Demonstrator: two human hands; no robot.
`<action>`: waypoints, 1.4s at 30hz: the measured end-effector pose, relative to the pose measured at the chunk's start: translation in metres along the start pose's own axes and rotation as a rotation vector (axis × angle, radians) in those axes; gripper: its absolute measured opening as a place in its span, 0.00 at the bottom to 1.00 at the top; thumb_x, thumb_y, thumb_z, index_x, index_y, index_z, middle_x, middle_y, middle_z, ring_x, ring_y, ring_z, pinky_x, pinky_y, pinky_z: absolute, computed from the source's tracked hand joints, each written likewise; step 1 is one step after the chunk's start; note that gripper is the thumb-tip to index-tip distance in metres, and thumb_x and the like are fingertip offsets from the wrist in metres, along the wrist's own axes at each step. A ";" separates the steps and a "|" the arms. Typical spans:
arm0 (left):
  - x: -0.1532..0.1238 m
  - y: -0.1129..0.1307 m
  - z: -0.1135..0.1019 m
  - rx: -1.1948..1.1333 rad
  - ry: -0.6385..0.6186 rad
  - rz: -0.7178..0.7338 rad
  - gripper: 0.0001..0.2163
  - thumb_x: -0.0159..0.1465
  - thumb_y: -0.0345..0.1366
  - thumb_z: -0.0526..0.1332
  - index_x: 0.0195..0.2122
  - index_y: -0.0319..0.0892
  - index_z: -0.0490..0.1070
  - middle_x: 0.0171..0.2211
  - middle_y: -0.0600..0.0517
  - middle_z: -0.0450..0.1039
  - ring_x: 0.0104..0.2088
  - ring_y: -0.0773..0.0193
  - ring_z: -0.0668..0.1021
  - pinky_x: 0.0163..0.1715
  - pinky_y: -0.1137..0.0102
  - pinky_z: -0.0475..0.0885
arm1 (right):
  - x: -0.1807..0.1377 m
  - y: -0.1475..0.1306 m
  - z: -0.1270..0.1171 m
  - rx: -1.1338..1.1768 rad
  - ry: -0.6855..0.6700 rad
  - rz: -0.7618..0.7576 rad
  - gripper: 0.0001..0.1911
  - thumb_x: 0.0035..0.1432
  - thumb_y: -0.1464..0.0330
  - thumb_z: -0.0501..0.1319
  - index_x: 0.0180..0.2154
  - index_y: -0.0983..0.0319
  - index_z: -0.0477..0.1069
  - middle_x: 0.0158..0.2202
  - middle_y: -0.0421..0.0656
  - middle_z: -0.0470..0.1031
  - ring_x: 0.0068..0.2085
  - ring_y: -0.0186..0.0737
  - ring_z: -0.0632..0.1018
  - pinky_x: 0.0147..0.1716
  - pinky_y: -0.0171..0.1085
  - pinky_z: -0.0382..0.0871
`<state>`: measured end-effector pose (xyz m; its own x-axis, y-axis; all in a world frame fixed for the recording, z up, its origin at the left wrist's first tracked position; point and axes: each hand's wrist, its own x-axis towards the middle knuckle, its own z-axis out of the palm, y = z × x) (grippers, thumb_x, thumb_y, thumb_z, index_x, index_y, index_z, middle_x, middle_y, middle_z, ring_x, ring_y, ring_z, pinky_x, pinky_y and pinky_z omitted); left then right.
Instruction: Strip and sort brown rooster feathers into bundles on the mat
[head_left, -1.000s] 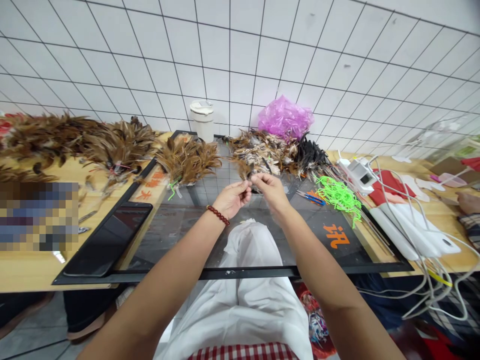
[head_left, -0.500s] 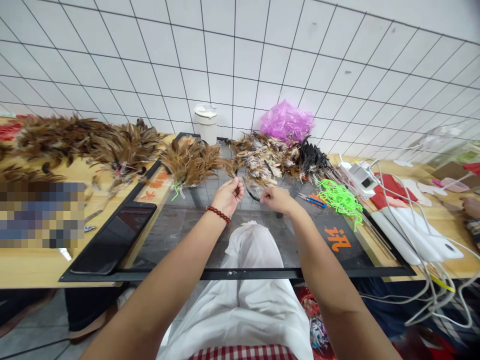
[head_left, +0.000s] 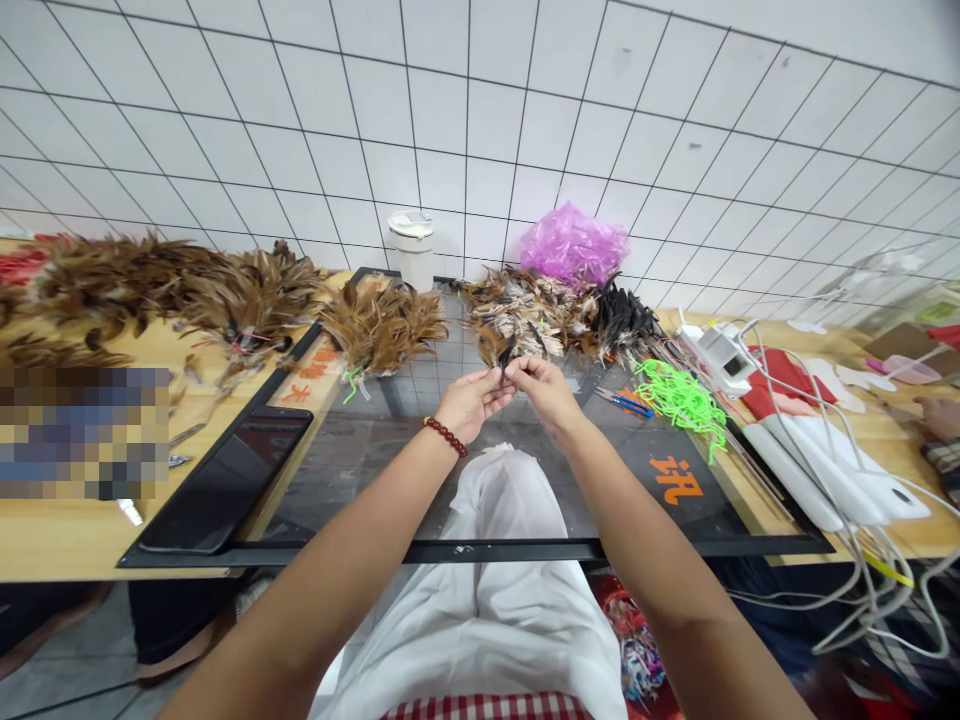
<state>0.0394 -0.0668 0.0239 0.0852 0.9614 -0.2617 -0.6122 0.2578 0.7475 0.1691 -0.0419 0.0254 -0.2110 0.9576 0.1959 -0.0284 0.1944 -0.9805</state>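
The feathers [head_left: 493, 345] pinched between the left grip [head_left: 471, 402] and right grip [head_left: 547, 395] are too small to count, their lower ends hidden. Blurred squares [head_left: 82, 435] cover part of the tabletop [head_left: 60, 545]. The right edge cuts off another person's hand [head_left: 939, 417]; the left, a red pile [head_left: 22, 266].

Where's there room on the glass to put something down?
Bare glass lies between the black phone and left arm, and between the right arm and orange lettering. The back edge is crowded: feathers, white cup, pink bag. Green string crowds the right.
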 end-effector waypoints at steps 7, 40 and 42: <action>-0.001 -0.002 0.001 0.018 -0.044 -0.027 0.04 0.55 0.29 0.65 0.28 0.32 0.73 0.23 0.48 0.73 0.23 0.71 0.75 0.27 0.75 0.72 | -0.001 0.003 0.005 -0.056 0.006 -0.034 0.15 0.47 0.56 0.63 0.26 0.62 0.68 0.23 0.38 0.69 0.26 0.33 0.70 0.30 0.34 0.66; 0.008 0.010 -0.008 -0.243 0.167 0.100 0.04 0.60 0.27 0.59 0.29 0.33 0.70 0.21 0.53 0.70 0.21 0.75 0.72 0.22 0.81 0.70 | 0.005 0.007 -0.040 -0.820 0.207 0.063 0.08 0.48 0.64 0.61 0.27 0.61 0.75 0.25 0.41 0.76 0.28 0.35 0.73 0.28 0.33 0.61; 0.008 0.011 -0.008 -0.245 0.168 0.101 0.04 0.60 0.26 0.59 0.29 0.33 0.70 0.21 0.53 0.70 0.21 0.75 0.72 0.22 0.81 0.70 | 0.003 0.002 -0.040 -0.967 0.235 0.017 0.08 0.50 0.64 0.60 0.30 0.59 0.76 0.27 0.41 0.77 0.30 0.36 0.74 0.29 0.33 0.61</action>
<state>0.0275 -0.0569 0.0252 -0.1044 0.9463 -0.3060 -0.7836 0.1112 0.6112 0.2079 -0.0299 0.0245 -0.0018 0.9593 0.2824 0.8037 0.1694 -0.5704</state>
